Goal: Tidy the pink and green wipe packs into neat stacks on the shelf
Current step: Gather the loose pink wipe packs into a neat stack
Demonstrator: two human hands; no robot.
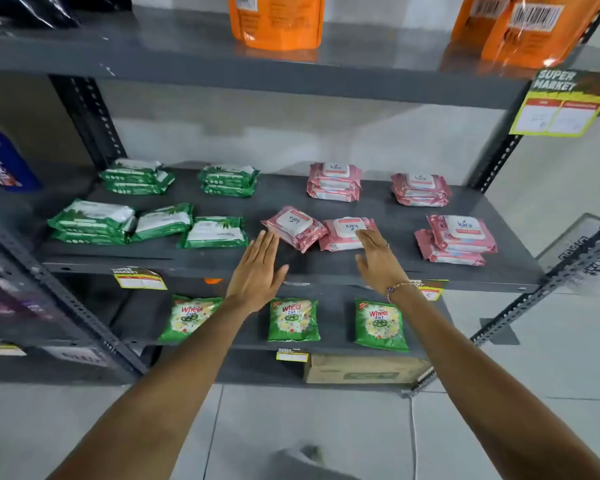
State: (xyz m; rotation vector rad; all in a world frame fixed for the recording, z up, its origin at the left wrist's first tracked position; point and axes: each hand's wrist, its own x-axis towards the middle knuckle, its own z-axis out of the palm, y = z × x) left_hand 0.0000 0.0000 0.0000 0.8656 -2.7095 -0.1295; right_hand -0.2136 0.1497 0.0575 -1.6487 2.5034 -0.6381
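Note:
On the grey middle shelf (361,268), green wipe packs fill the left half and pink ones the right half. Two loose pink packs lie at the front middle: a tilted one (294,227) and a flat one (345,233). My left hand (257,271) is flat with fingers apart, its fingertips at the tilted pack's left edge. My right hand (378,258) rests its fingertips on the flat pack without gripping it. Pink stacks sit at back (334,181), back right (420,189) and front right (459,239). Green stacks sit at back (136,176), (228,180) and front left (92,221), with loose green packs (163,221), (217,232).
Orange pouches (278,19) stand on the shelf above. A yellow price tag (561,105) hangs at the upper right. Green detergent bags (293,320) and a cardboard box (364,368) sit below. Slotted metal uprights (94,123) frame the rack. A blue bottle (4,161) stands at left.

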